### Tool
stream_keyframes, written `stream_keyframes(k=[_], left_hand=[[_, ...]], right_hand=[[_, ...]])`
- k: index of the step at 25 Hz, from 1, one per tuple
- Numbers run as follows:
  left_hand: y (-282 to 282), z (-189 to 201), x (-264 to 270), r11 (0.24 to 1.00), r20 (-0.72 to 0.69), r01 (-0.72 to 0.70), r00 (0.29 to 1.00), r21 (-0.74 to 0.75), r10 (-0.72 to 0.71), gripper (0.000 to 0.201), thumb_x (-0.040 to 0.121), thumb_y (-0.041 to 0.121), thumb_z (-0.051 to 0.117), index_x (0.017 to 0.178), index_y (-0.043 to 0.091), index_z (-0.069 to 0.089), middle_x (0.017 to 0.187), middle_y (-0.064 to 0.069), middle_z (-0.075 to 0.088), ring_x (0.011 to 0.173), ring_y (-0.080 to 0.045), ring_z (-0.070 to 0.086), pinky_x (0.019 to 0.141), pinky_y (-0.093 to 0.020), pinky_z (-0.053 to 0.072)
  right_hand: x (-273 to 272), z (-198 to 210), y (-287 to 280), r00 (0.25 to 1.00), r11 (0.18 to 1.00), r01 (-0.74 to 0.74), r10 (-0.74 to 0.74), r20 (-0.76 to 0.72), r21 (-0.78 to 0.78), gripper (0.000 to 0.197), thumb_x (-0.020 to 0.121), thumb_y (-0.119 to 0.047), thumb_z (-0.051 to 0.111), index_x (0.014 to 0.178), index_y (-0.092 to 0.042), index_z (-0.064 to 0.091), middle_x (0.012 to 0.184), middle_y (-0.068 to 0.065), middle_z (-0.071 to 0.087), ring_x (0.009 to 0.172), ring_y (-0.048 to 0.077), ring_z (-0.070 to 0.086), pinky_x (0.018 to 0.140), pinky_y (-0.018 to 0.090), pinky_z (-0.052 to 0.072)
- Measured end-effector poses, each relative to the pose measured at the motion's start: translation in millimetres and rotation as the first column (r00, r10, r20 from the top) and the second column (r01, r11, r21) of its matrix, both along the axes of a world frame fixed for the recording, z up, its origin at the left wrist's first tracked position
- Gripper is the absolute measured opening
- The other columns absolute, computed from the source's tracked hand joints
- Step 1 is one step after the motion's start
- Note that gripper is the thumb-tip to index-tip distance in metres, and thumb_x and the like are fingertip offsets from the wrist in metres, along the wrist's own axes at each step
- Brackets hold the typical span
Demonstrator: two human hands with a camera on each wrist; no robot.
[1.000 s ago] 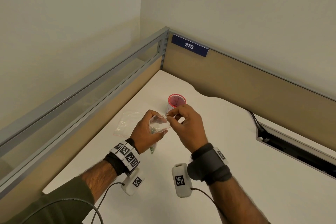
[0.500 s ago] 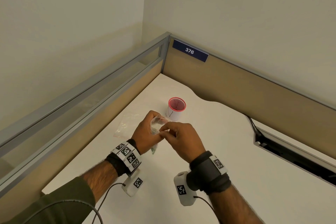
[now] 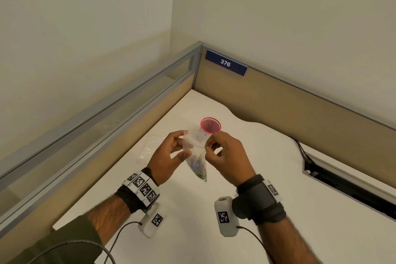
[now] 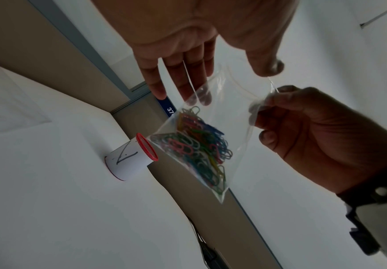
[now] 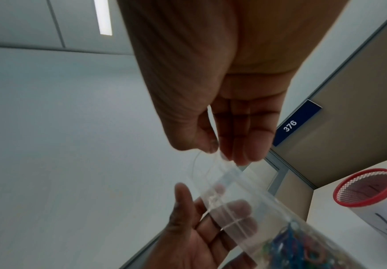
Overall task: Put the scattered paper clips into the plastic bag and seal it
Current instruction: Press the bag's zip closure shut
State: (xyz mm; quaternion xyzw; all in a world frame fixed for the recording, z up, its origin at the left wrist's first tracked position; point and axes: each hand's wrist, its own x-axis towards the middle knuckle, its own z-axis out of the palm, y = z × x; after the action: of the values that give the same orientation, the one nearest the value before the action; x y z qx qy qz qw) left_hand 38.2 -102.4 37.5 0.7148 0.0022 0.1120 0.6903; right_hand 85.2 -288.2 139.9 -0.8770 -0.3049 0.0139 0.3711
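You hold the small clear plastic zip bag (image 3: pixel 194 146) up off the white desk (image 3: pixel 278 188), between your two hands. Your right hand (image 3: pixel 227 156) pinches one side of the bag's mouth between thumb and fingertips (image 5: pixel 241 156), fingers curled. Your left hand (image 3: pixel 169 156) takes the opposite side: its fingers (image 4: pixel 195 78) lie nearly straight behind the film and the thumb sits in front, a light hold rather than a tight pinch. Below both grips the bag hangs to a point, and the heap of coloured paper clips (image 4: pixel 199 145) fills that lower corner. Whether the zip strip is pressed closed along the top you cannot tell. Just beyond your right fingertips stands a white paper-wrapped cup with a red mesh rim (image 3: pixel 210 125), on the desk and apart from the bag. To the outer side of your left hand a second clear plastic bag (image 3: pixel 150 148) lies flat on the desk. A blue plate reading 376 (image 3: pixel 226 63) is fixed on the partition behind.
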Motion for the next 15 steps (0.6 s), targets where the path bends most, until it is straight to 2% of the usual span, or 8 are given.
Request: stream_keyframes(k=[2, 4, 6, 7, 11, 13, 15], left_hand=[[0.3, -0.2, 2.5, 0.999, -0.003, -0.002, 1.0, -0.04, 0.002, 0.062, 0.083, 0.066, 0.065, 0.132, 0.029, 0.056, 0.125, 0.006, 0.07, 0.121, -0.013, 0.065, 0.102, -0.029, 0.052], [-0.9, 3.9, 6.8, 1.0, -0.004, -0.031, 1.0, 0.003, 0.031, 0.037, 0.095, 0.044, 0.063, 0.126, 0.024, 0.062, 0.121, 0.005, 0.072, 0.117, -0.012, 0.066, 0.098, -0.024, 0.052], [1.3, 4.8, 9.0, 0.998, 0.0, -0.067, 0.998, -0.011, 0.067, 0.022, 0.097, 0.02, 0.064, 0.117, 0.013, 0.065, 0.114, 0.001, 0.073, 0.11, -0.012, 0.069, 0.093, -0.023, 0.053], [1.1, 4.5, 9.9, 0.996, -0.004, -0.079, 0.997, -0.038, 0.079, 0.018, 0.095, 0.014, 0.066, 0.112, 0.009, 0.066, 0.111, -0.002, 0.074, 0.107, -0.013, 0.07, 0.091, -0.024, 0.054], [-2.5, 12.5, 8.3, 0.981, -0.002, -0.111, 0.994, -0.158, 0.112, 0.018, 0.088, 0.018, 0.074, 0.096, 0.007, 0.062, 0.096, -0.007, 0.076, 0.095, -0.017, 0.072, 0.086, -0.026, 0.057], [-5.6, 17.5, 6.0, 0.982, -0.002, -0.113, 0.993, -0.155, 0.114, 0.013, 0.091, 0.013, 0.069, 0.092, 0.009, 0.057, 0.088, -0.006, 0.077, 0.089, -0.014, 0.073, 0.079, -0.022, 0.057], [-7.7, 21.9, 4.6, 0.981, -0.014, -0.131, 0.991, -0.144, 0.131, 0.01, 0.094, 0.008, 0.064, 0.092, 0.009, 0.054, 0.087, -0.009, 0.076, 0.085, -0.011, 0.075, 0.073, -0.02, 0.057]], right_hand=[[2.8, -2.1, -5.4, 0.999, 0.999, -0.002, 0.004, -0.034, 0.041, 0.003, 0.086, -0.015, 0.063, 0.089, -0.015, 0.064, 0.088, -0.006, 0.064, 0.079, 0.007, 0.059, 0.064, 0.011, 0.049], [5.7, -5.0, -10.4, 0.997, 0.996, -0.016, 0.022, -0.072, 0.082, 0.003, 0.086, -0.015, 0.064, 0.089, -0.015, 0.065, 0.09, -0.007, 0.065, 0.08, 0.005, 0.06, 0.065, 0.012, 0.051], [5.9, -10.7, -11.5, 0.994, 0.994, -0.025, 0.036, -0.107, 0.102, 0.003, 0.086, -0.014, 0.063, 0.087, -0.016, 0.064, 0.089, -0.009, 0.066, 0.081, 0.004, 0.06, 0.067, 0.014, 0.053], [6.2, -13.5, -13.1, 0.992, 0.992, -0.022, 0.036, -0.118, 0.122, 0.005, 0.087, -0.012, 0.062, 0.087, -0.017, 0.064, 0.088, -0.009, 0.066, 0.081, 0.004, 0.06, 0.066, 0.016, 0.053], [12.9, -27.3, -21.6, 0.971, 0.952, 0.116, -0.048, -0.234, 0.285, 0.017, 0.089, -0.004, 0.057, 0.099, -0.017, 0.062, 0.085, -0.001, 0.07, 0.075, 0.013, 0.065, 0.062, 0.025, 0.057], [14.3, -34.0, -23.9, 0.947, 0.911, 0.206, -0.093, -0.308, 0.358, 0.022, 0.091, -0.006, 0.057, 0.108, -0.018, 0.062, 0.083, 0.006, 0.07, 0.076, 0.019, 0.066, 0.062, 0.027, 0.058], [11.3, -40.2, -22.1, 0.918, 0.889, 0.234, -0.068, -0.392, 0.394, 0.024, 0.092, -0.012, 0.06, 0.115, -0.018, 0.062, 0.088, 0.01, 0.07, 0.081, 0.02, 0.065, 0.065, 0.029, 0.059]])
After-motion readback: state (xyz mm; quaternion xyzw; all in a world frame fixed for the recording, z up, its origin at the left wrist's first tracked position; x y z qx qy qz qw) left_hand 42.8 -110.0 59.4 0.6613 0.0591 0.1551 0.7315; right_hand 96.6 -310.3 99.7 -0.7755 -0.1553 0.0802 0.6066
